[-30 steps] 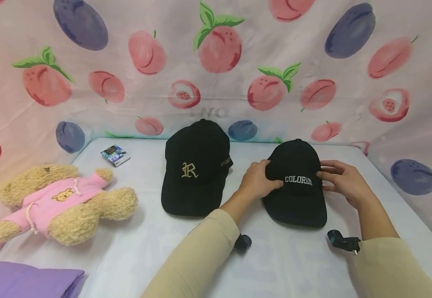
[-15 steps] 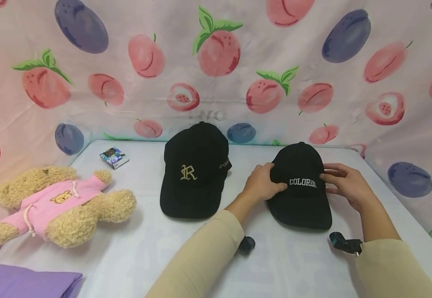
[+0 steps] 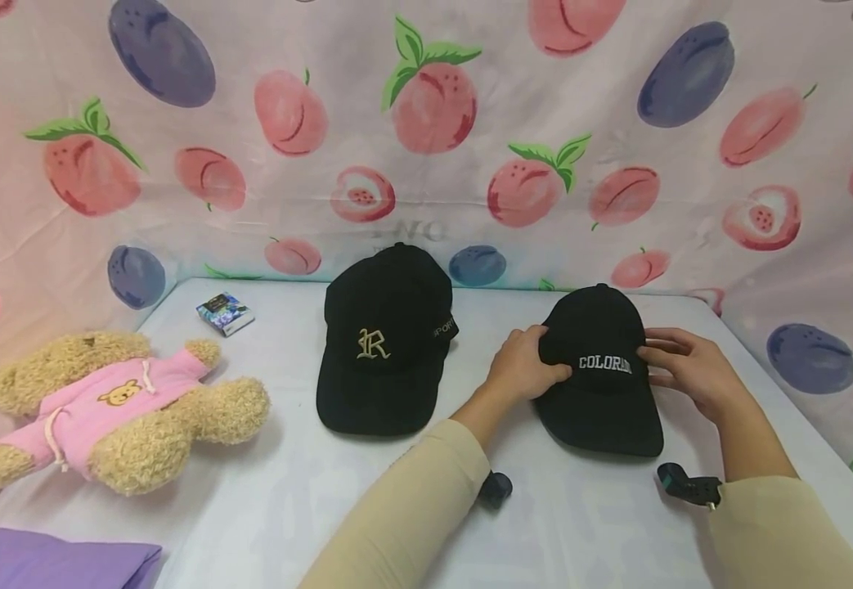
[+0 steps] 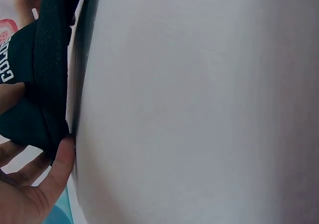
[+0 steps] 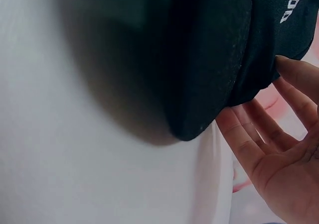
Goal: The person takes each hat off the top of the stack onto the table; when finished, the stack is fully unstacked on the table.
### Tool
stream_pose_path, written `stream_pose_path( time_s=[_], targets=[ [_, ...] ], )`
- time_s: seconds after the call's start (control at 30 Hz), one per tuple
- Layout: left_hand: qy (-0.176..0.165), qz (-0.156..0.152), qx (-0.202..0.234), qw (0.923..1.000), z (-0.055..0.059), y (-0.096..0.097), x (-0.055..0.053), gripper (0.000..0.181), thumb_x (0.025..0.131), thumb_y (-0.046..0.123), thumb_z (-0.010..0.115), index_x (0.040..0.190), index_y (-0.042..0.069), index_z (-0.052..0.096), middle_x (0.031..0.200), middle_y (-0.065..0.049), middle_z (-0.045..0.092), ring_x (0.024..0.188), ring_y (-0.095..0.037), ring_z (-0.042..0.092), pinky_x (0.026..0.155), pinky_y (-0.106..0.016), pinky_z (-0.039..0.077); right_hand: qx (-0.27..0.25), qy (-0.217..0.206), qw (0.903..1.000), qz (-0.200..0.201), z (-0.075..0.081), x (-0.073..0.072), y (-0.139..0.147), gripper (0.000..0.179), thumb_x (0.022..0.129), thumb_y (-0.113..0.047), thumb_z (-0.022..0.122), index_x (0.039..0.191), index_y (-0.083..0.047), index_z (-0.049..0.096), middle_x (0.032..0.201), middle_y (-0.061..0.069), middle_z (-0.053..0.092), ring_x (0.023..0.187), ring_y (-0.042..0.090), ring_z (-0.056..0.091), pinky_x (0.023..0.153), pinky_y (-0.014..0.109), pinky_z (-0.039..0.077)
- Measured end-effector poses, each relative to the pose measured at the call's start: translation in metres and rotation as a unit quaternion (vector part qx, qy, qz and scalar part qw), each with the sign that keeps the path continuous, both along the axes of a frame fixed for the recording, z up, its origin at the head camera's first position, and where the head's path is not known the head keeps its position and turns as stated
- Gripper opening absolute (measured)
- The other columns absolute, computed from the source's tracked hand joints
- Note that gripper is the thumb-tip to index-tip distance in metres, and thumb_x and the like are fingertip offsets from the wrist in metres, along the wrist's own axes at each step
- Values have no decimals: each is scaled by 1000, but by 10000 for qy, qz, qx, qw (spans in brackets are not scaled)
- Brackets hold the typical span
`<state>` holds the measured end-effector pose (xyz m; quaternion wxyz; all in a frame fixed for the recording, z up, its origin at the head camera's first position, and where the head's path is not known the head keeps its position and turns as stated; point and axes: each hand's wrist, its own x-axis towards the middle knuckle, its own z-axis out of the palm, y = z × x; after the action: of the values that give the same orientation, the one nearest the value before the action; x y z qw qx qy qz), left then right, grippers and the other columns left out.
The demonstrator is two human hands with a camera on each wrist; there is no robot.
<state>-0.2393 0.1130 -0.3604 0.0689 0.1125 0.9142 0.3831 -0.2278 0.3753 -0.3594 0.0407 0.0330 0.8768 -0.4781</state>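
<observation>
A black baseball cap with white COLORADO lettering [image 3: 597, 401] sits on the right half of the table, brim toward me. My left hand [image 3: 522, 366] grips its left side, thumb on the front panel by the lettering. In the left wrist view, the fingers [image 4: 62, 159] reach down to the cap's lower edge. My right hand [image 3: 694, 372] holds the opposite side, its thumb over the end of the word. The right wrist view shows the other fingers [image 5: 239, 134] spread along the lower edge. A second black cap with a gold R emblem [image 3: 382, 393] stands left of it, untouched.
A teddy bear in a pink hoodie [image 3: 109, 401] lies at the left. Behind it is a small blue floral box [image 3: 226, 312]. Folded purple cloth [image 3: 51, 564] occupies the near left corner. A fruit-print curtain [image 3: 433, 188] hangs behind the white-covered table [image 3: 264, 523].
Both hands have shifted the COLORADO cap a little to the right, widening the gap from the R cap. The rest of the things stay in place.
</observation>
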Motion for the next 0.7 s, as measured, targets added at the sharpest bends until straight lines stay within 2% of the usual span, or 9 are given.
stream_pose_path(
  time_s=[0.3,0.5,0.7],
  targets=[
    [-48,-78,-183,9998,4,6,2,73,91,39,77,155,19,47,145,-6,55,132,-22,57,111,-32,46,-231,65,9997,-49,-8,-2,9,67,106,-30,58,156,6,33,154,35,39,90,-13,62,80,21,60],
    [-81,-150,-216,9996,3,7,3,76,88,34,81,155,19,47,145,-6,54,131,-21,58,109,-30,47,-268,163,9994,-113,-10,-2,12,65,106,-28,59,154,7,35,147,27,45,91,-11,63,81,21,60],
    [-35,-167,-228,9996,2,9,2,76,87,31,82,154,20,48,144,-6,55,130,-21,58,107,-30,48,-347,121,9992,-160,-9,1,13,65,107,-28,57,156,8,33,153,33,40,90,-13,62,81,20,60]
  ],
)
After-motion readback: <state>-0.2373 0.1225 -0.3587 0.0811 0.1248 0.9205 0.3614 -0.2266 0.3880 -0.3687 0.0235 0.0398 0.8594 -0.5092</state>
